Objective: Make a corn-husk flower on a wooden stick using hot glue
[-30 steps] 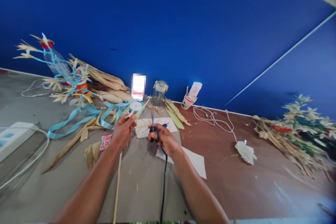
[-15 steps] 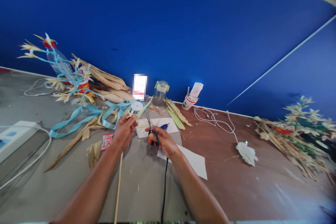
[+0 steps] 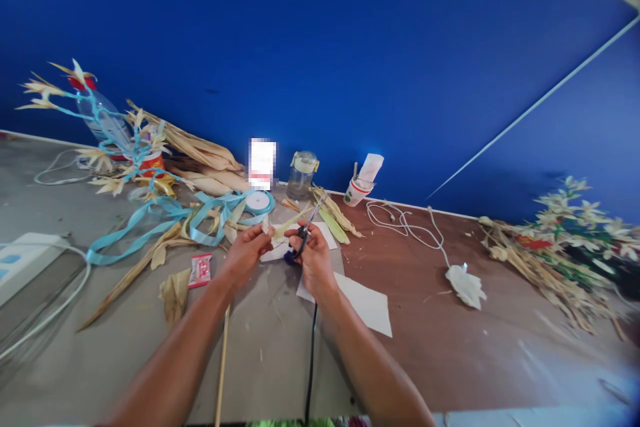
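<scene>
A strip of husk (image 3: pixel 290 223), narrow, pale yellow-green and tapering, is extending from the left hand (image 3: pixel 246 253) toward the right hand (image 3: pixel 316 260), above a white sheet (image 3: pixel 326 237) on the table. The left fingers are pinching its near end beside a whitish tip; the right fingers are gripping the black handles of the scissors (image 3: pixel 303 237), whose metal blades are slanting up and rightward. Whether the blades are touching the strip cannot be told. Behind, a lidded jar (image 3: pixel 301 180) is standing near the wall, its contents too indistinct to identify, while a red-rimmed white cup (image 3: pixel 356 195) is holding folded white paper (image 3: pixel 371 169) and a stick. Compared with half a second earlier, the scissors are leaning farther right, the hands are lying closer together, and the strip is sloping less steeply.
</scene>
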A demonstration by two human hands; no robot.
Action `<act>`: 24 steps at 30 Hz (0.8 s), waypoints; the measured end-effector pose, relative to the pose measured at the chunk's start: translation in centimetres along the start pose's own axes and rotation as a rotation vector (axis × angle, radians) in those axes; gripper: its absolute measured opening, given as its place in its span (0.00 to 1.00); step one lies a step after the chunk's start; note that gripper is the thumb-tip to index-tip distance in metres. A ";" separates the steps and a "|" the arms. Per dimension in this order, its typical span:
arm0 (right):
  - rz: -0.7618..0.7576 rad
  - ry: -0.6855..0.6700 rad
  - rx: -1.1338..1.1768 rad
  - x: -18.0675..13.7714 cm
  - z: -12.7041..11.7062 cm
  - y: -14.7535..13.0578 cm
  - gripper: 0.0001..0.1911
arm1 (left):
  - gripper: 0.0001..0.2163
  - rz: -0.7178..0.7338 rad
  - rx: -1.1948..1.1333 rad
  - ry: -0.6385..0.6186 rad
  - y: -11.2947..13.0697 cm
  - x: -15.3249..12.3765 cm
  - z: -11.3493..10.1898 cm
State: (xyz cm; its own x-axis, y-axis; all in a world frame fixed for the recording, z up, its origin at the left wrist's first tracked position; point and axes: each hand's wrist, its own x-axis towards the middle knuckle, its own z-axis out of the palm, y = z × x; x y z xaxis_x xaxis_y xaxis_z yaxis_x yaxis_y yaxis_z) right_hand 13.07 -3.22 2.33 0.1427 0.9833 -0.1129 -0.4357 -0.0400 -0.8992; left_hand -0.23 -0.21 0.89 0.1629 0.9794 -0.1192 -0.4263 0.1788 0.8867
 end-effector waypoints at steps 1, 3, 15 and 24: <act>-0.006 0.026 0.015 0.1 0.0 0.0 0.25 | 0.11 0.001 0.040 -0.030 -0.1 0.0 0.0; -0.011 0.080 0.044 0.2 -0.1 0.0 0.24 | 0.11 0.004 0.102 -0.091 -0.3 -0.1 0.1; -0.007 0.154 0.004 0.5 -0.4 0.3 0.24 | 0.13 -0.031 0.225 -0.170 -0.2 -0.2 0.1; -0.062 0.124 -0.010 0.3 -0.4 0.0 0.26 | 0.12 -0.035 0.209 -0.159 -0.5 0.2 -0.3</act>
State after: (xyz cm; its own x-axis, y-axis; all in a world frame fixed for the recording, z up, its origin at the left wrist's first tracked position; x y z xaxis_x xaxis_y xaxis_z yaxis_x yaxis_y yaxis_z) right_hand 13.46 -2.98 2.19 0.2783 0.9545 -0.1076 -0.4135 0.0179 -0.9103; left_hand -0.19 -0.12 0.27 0.3192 0.9430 -0.0940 -0.2273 0.1725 0.9584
